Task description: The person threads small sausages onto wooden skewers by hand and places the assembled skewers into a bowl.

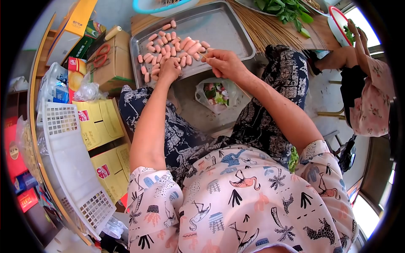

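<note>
Many small pink sausages (166, 45) lie loosely over the left half of a metal tray (223, 25). My left hand (170, 71) is at the tray's near edge among the sausages, its fingers bent together; what sits between them is hidden. Just right of the pile, my right hand (226, 63) pinches a thin wooden skewer (204, 55), whose tip points left toward the sausages. Below the tray, between my knees, a clear plastic bag (216, 95) holds green and pale scraps.
Loose bamboo sticks (263, 25) and leafy greens (289, 10) lie right of the tray. Scissors (100, 55) rest on a cardboard box (114, 63) at left. A white plastic basket (69, 147) and yellow boxes (101, 122) stand nearer. Another person (371, 97) sits at right.
</note>
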`<state>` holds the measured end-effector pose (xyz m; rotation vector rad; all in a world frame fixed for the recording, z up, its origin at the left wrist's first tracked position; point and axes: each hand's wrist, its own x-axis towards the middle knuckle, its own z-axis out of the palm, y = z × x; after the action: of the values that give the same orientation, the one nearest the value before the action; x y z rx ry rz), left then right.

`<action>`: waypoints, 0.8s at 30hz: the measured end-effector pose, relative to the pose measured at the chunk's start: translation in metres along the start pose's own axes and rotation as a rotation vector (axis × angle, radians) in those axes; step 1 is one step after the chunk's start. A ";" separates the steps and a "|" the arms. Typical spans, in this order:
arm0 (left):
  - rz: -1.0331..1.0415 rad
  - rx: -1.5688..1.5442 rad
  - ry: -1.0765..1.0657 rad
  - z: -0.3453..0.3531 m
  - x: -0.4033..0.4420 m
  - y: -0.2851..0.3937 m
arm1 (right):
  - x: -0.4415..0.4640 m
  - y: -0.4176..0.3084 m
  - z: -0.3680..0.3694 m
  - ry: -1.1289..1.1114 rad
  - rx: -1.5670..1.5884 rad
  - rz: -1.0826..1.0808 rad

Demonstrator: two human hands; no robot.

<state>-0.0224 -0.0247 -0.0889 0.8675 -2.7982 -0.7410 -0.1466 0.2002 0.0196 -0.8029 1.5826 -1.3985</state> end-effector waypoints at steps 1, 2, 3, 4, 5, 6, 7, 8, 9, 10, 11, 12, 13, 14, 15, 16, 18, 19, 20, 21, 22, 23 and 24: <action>-0.069 -0.020 0.021 0.001 0.001 -0.001 | 0.000 0.001 0.000 0.002 0.001 0.000; -0.068 -0.020 0.021 -0.002 0.003 0.003 | 0.000 0.001 0.000 0.002 -0.005 0.001; -0.171 -0.202 -0.014 -0.006 0.006 0.006 | 0.000 0.001 -0.001 0.002 -0.010 0.002; -0.274 -0.385 -0.050 -0.010 0.009 0.008 | 0.000 0.001 -0.001 0.002 -0.009 0.001; -0.272 -0.384 -0.050 -0.017 0.010 0.013 | 0.000 0.000 -0.002 -0.008 -0.023 -0.002; -0.358 -0.730 -0.047 -0.026 0.010 0.019 | -0.001 0.000 -0.002 -0.019 -0.036 -0.004; -0.440 -1.077 -0.042 -0.034 0.009 0.024 | -0.001 0.000 -0.002 -0.017 -0.036 -0.003; -0.437 -1.182 -0.030 -0.041 0.009 0.027 | -0.001 0.001 -0.002 -0.022 -0.046 -0.016; -0.437 -1.182 -0.029 -0.047 0.008 0.029 | -0.001 0.001 -0.001 -0.028 -0.057 -0.029; -0.398 -1.264 -0.053 -0.054 0.007 0.031 | -0.002 0.000 -0.001 -0.030 -0.057 -0.031; -0.358 -1.345 -0.078 -0.057 0.007 0.029 | -0.003 -0.002 0.000 -0.033 -0.092 -0.038; -0.382 -1.375 -0.045 -0.055 0.010 0.024 | -0.004 -0.003 0.000 -0.037 -0.126 -0.045; -0.382 -1.375 -0.043 -0.054 0.011 0.021 | -0.003 -0.003 -0.001 -0.038 -0.126 -0.046; -0.357 -1.402 -0.046 -0.054 0.011 0.021 | -0.003 -0.002 -0.001 -0.056 -0.154 -0.062; -0.332 -1.429 -0.049 -0.054 0.010 0.021 | -0.003 -0.002 -0.001 -0.073 -0.182 -0.078; -0.333 -1.430 -0.048 -0.054 0.010 0.020 | -0.003 -0.003 -0.001 -0.074 -0.182 -0.077; -0.366 -1.446 -0.020 -0.057 0.008 0.027 | -0.004 -0.004 0.000 -0.081 -0.184 -0.040; -0.366 -1.448 -0.019 -0.058 0.007 0.031 | -0.004 -0.004 0.000 -0.081 -0.185 -0.040; -0.372 -1.451 -0.007 -0.058 0.008 0.032 | -0.004 -0.004 0.001 -0.081 -0.176 -0.032; -0.379 -1.454 0.005 -0.059 0.007 0.032 | -0.004 -0.004 0.001 -0.082 -0.166 -0.024; -0.379 -1.454 0.006 -0.059 0.008 0.031 | -0.004 -0.004 0.001 -0.082 -0.166 -0.023; -0.355 -1.513 0.003 -0.058 0.009 0.028 | -0.004 -0.004 0.001 -0.087 -0.158 -0.017; -0.330 -1.570 0.000 -0.058 0.011 0.025 | -0.004 -0.004 0.001 -0.092 -0.150 -0.012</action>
<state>-0.0293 -0.0370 -0.0266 0.8185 -1.1914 -2.3099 -0.1441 0.2028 0.0243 -0.9531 1.6272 -1.2437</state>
